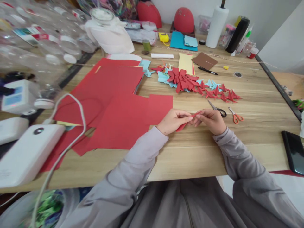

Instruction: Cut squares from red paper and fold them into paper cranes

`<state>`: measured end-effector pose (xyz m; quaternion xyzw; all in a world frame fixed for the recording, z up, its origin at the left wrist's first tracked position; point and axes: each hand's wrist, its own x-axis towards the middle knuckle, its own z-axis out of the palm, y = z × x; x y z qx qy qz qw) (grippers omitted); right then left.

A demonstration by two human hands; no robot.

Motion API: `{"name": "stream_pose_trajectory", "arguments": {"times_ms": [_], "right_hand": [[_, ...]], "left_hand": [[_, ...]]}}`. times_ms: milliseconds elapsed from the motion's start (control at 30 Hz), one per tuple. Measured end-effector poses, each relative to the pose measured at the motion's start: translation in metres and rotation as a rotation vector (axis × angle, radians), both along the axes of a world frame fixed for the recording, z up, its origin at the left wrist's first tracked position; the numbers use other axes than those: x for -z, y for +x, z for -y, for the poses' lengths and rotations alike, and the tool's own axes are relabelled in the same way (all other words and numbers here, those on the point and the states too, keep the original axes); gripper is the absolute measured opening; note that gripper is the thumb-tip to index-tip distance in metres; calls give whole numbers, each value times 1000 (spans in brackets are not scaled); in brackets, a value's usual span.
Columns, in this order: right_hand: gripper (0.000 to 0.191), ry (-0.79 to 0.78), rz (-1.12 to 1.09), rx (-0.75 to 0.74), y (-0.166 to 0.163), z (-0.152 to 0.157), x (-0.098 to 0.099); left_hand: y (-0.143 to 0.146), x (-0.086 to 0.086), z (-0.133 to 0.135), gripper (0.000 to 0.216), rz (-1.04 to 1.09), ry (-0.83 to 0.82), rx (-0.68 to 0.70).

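Between my two hands is a small folded piece of red paper [181, 127], held just above the wooden table. My left hand [175, 120] pinches it with thumb and fingers from the left. From the right, my right hand [211, 120] pinches its upper end, fingertips close to those of the left. Large red paper sheets [118, 123] lie to the left, partly under my left wrist. Beyond my hands spreads a pile of folded red paper pieces [181, 80] mixed with light blue ones [163, 77]. Black-handled scissors [222, 111] and orange-handled scissors [236, 117] lie right of my right hand.
A white power bank [28, 155] with a looping cable sits at the left edge, near many plastic bottles [68, 47]. A black pen [207, 71], brown paper [205, 60] and a yellow tape measure [163, 37] lie farther back. A phone [294, 152] rests at the right edge.
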<state>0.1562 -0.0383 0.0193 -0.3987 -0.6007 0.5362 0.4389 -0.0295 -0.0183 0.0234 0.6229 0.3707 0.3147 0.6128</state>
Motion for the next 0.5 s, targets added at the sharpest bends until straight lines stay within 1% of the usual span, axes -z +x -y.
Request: {"name": "stream_pose_trajectory", "arguments": {"times_ms": [167,333,500], "right_hand": [[33,-45,-4,34,0,-1,-1],[30,-74,-37,81,2,-2,0],[29,-85,-49,60,1,-2,0]], "left_hand": [[0,-1,1,21,26,-116,40],[-1,-3,2,21,74,-190,66],[0,-7,3,30,78,-212,84]]}}
